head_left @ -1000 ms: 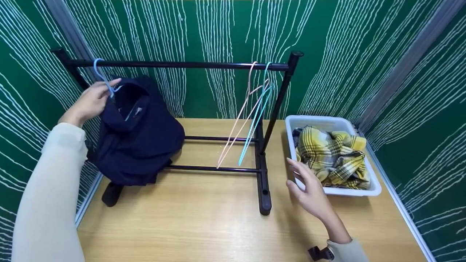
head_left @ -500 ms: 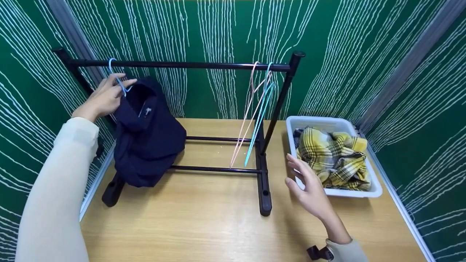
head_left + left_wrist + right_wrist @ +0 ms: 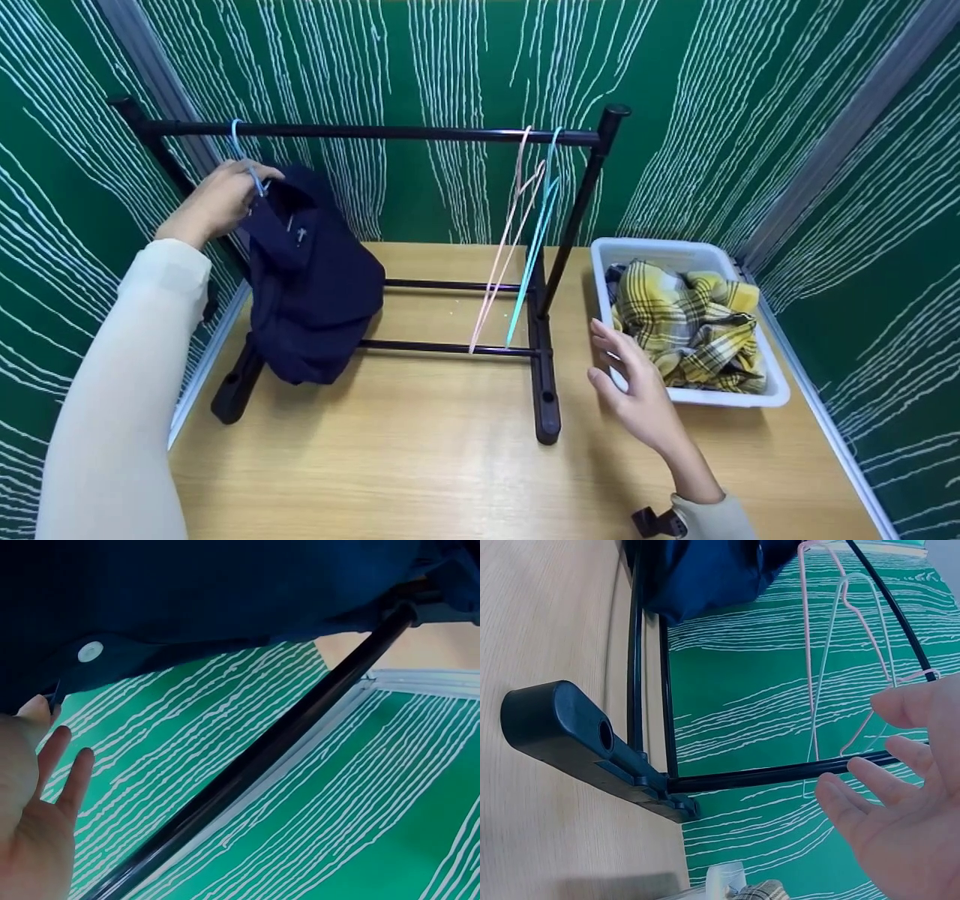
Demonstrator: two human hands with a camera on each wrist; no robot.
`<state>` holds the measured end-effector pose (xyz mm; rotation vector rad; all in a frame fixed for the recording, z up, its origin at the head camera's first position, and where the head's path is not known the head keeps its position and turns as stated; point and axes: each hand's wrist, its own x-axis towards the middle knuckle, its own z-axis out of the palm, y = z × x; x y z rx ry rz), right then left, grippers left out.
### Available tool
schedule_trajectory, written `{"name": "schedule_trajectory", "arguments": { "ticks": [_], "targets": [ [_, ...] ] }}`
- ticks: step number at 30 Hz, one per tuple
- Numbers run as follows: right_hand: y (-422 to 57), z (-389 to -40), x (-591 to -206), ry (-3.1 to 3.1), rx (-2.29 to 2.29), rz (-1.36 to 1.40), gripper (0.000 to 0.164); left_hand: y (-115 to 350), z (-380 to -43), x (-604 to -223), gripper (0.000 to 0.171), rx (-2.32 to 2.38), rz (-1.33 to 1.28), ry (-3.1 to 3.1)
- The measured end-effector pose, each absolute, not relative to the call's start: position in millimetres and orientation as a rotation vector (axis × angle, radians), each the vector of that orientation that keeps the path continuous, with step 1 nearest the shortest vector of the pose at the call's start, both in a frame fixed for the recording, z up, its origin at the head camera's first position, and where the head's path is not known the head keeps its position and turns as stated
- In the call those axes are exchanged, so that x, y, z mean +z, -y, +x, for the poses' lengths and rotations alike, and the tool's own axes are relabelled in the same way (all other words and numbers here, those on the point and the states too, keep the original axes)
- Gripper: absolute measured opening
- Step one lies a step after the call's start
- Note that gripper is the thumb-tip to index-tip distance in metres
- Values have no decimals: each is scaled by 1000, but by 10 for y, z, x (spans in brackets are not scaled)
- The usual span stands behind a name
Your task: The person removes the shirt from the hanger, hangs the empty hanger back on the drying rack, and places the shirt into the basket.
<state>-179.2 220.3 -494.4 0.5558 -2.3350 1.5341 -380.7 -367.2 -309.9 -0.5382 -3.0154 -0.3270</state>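
Observation:
A dark navy garment [image 3: 319,292] hangs from a light blue hanger [image 3: 237,139] near the left end of the black rack bar [image 3: 375,133]. My left hand [image 3: 214,201] grips the garment's shoulder beside the hanger's neck. In the left wrist view, thumb and finger pinch the cloth edge near a white button [image 3: 90,652], while the other fingers stay extended. My right hand [image 3: 637,390] hovers with relaxed, spread fingers and holds nothing. It is just left of the white basket [image 3: 602,289] with a yellow plaid garment [image 3: 660,307] inside.
A pink hanger [image 3: 517,199] and a turquoise hanger [image 3: 534,255] hang bare near the bar's right end. The rack's black foot [image 3: 547,405] rests on the wooden tabletop [image 3: 405,450]. Green walls with white lines enclose the sides and back.
My left hand has moved the navy garment and its blue hanger slightly right along the bar. The pink and turquoise hangers have swung a little. The right hand has stayed nearly still.

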Motion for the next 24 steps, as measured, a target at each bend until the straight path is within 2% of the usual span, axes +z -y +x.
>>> {"name": "schedule_trajectory", "arguments": {
  "ticks": [10,16,24],
  "targets": [
    [-2232,-1778,-4954,2368,1532,524,68,3614,-3802,-3137,23,-229,-653,2834],
    [-2241,-1781,-4935,2348,1543,538,68,3490,-3821,-3158,29,-235,-613,2856],
    [-2242,-1756,-4924,2355,1584,517,66,3421,-3823,-3200,31,-405,-716,2835]
  ]
}}
